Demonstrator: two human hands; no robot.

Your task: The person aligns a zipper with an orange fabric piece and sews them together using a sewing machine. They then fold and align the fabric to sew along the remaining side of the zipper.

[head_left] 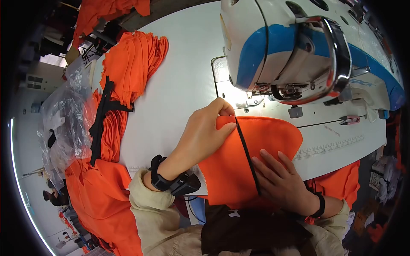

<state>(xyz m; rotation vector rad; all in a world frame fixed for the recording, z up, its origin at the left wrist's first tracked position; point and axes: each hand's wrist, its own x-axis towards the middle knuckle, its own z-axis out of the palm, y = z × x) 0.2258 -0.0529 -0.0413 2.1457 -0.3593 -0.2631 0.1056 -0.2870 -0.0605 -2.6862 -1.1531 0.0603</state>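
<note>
An orange fabric piece (pixel 275 132) with a rounded right end lies over the front of the sewing table. Down its middle runs a narrow black strip (pixel 245 149), slightly slanted. My left hand (pixel 207 128) pinches the fabric and the strip's upper end between thumb and fingers, just in front of the sewing machine's needle area. Flat on the lower right of the fabric rests my right hand (pixel 279 181), fingers stretched out and fingertips beside the strip. The cloth's lower edge hangs toward my lap.
A white and blue sewing machine (pixel 252 51) stands over the white table (pixel 179 55). Stacked orange pieces (pixel 132 64), a black strip bundle (pixel 100 123) and a clear plastic bag (pixel 68 115) sit at the left. Small pink-handled snips (pixel 351 120) lie at the right.
</note>
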